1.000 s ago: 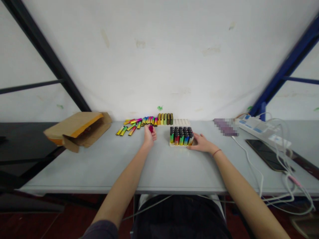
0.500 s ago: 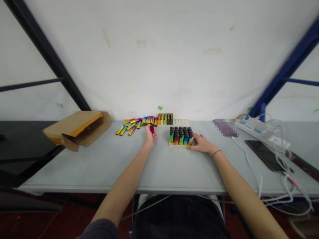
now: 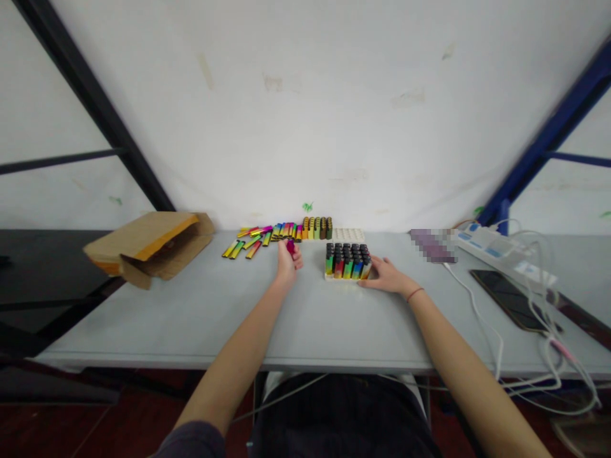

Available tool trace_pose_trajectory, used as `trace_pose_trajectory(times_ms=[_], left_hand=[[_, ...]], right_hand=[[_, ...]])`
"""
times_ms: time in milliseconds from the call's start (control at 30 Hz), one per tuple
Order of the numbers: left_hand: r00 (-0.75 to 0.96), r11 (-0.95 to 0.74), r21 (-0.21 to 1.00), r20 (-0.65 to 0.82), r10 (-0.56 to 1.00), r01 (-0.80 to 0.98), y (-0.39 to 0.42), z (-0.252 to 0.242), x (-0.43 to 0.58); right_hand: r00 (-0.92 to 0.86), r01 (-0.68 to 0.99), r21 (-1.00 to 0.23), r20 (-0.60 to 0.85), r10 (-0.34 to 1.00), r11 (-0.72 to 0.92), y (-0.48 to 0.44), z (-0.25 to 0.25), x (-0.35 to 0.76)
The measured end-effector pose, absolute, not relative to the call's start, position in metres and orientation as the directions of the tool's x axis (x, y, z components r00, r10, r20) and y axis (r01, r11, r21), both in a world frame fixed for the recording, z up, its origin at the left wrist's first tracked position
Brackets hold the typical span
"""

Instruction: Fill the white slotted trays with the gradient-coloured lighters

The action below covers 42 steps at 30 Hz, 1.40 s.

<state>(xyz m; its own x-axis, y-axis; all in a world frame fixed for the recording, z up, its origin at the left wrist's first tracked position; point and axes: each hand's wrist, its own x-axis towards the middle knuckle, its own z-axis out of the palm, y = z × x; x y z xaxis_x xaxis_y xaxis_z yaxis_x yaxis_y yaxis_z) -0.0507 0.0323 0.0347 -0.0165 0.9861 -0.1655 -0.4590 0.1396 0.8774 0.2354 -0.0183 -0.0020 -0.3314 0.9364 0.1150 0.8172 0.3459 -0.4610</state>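
My left hand (image 3: 287, 264) is closed around a shiny magenta lighter sleeve (image 3: 291, 247), most of it hidden by the fingers. My right hand (image 3: 387, 277) grips the right end of a white tray (image 3: 334, 277), thumb at its front corner and fingers along the side. Upright lighters (image 3: 348, 261) with black tops and rainbow-coloured bodies fill this tray in rows. Beyond my left hand lie several loose metallic lighter sleeves (image 3: 251, 242) in yellow, green, pink and blue. Behind them, to the right, a block of upright yellow-to-dark-green pieces (image 3: 317, 229) stands in rows.
A white tray with bare slots (image 3: 348, 234) lies by the wall. At left is an opened cardboard box (image 3: 143, 238). To the right are a pixelated purple item (image 3: 432, 245), a black phone (image 3: 508, 299), a power strip (image 3: 501, 248) and tangled white cables (image 3: 548, 356).
Almost nothing differs. Both hands keep their places and their hold; the whole view has shifted very slightly.
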Motion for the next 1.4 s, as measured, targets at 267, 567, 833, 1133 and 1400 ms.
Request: trace_pose_trajectory(times_ms=[267,567,833,1133,1400], left_hand=[[0.23,-0.145,0.989,0.147,0.962,-0.022,0.036,0.031,-0.049],[0.551,-0.435,0.872,0.256,0.795,0.223,0.025,0.05,-0.073],[0.632,-0.392,0.862,0.112,0.766,0.322,0.019,0.045,-0.062],[0.559,-0.517,0.78,0.268,0.785,0.352,0.015,0.039,-0.053],[0.236,-0.476,0.624,0.43,0.871,0.62,0.035,0.037,-0.071]], right_hand=[[-0.316,0.818,-0.459,0.148,0.937,0.348,-0.017,-0.006,0.236],[-0.314,0.816,-0.46,0.159,0.936,0.351,-0.016,-0.006,0.236],[-0.326,0.812,-0.451,0.178,0.929,0.371,-0.016,-0.008,0.235],[-0.324,0.813,-0.457,0.157,0.933,0.36,-0.016,-0.008,0.236],[-0.306,0.817,-0.459,0.166,0.937,0.348,-0.017,-0.005,0.236]])
